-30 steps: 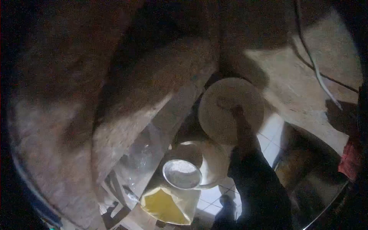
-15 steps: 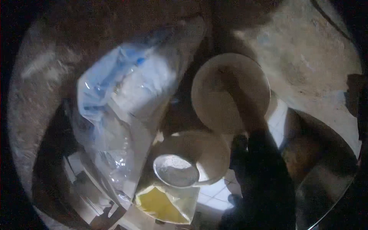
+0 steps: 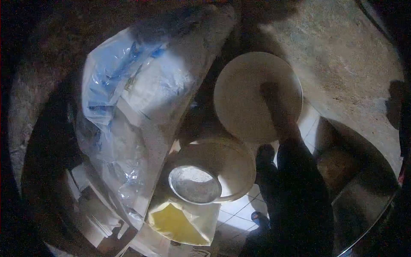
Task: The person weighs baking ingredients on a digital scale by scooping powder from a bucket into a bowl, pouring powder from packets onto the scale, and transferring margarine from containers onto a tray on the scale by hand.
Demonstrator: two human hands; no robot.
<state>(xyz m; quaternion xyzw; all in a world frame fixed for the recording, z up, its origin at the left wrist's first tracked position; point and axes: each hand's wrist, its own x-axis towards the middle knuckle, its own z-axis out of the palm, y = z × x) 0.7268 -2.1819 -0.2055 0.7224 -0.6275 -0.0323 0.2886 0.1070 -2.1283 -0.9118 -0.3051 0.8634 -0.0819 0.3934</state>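
Over a large pale round basin (image 3: 244, 115), my right hand (image 3: 270, 91) reaches in from below on a dark-sleeved arm. The hand is deep in shadow against the basin's inside, so its fingers and anything in them cannot be made out. Below stands a second beige basin (image 3: 246, 171), with a small round metal bowl (image 3: 195, 184) at its left side. My left hand is not in view.
A clear and blue plastic bag (image 3: 107, 81) with whitish contents lies at left. A packet showing yellow (image 3: 180, 222) is at lower centre. White floor tiles (image 3: 235, 214) show between the basins and my sleeve. A rough wall (image 3: 342, 64) rises at right.
My right hand has moved rightward within the large basin, from its upper left part toward its centre right. The view has shifted slightly; the bag, metal bowl and packet keep their arrangement.
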